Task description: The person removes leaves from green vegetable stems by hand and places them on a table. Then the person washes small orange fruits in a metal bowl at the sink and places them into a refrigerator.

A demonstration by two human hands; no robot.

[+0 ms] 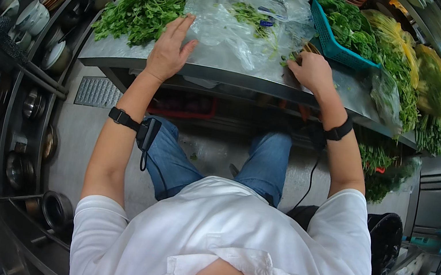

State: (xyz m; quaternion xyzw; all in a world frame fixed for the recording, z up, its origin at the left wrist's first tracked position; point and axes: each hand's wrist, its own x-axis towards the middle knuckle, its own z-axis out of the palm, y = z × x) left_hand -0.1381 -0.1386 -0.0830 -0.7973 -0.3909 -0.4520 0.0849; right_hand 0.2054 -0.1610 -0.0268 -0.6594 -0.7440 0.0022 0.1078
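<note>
My left hand [171,47] lies at the left edge of a clear plastic bag [217,27], palm down with the fingers extended, beside a heap of leafy green herbs [144,4]. Loose herb sprigs [251,16] and a blue tie or tag [266,23] rest on the bag. Near the bag's lower right side, my right hand [311,70] has its fingers curled down at some stems and leaf scraps; whether it grips any is hidden. Both are over the steel table [222,75].
A turquoise basket [327,46] of dark leafy greens stands at the right, with yellow bags [435,81] of vegetables beyond it. Shelves of bowls [33,16] and pots line the left. Under the table is a red crate [207,109]; more greens [378,164] are below at right.
</note>
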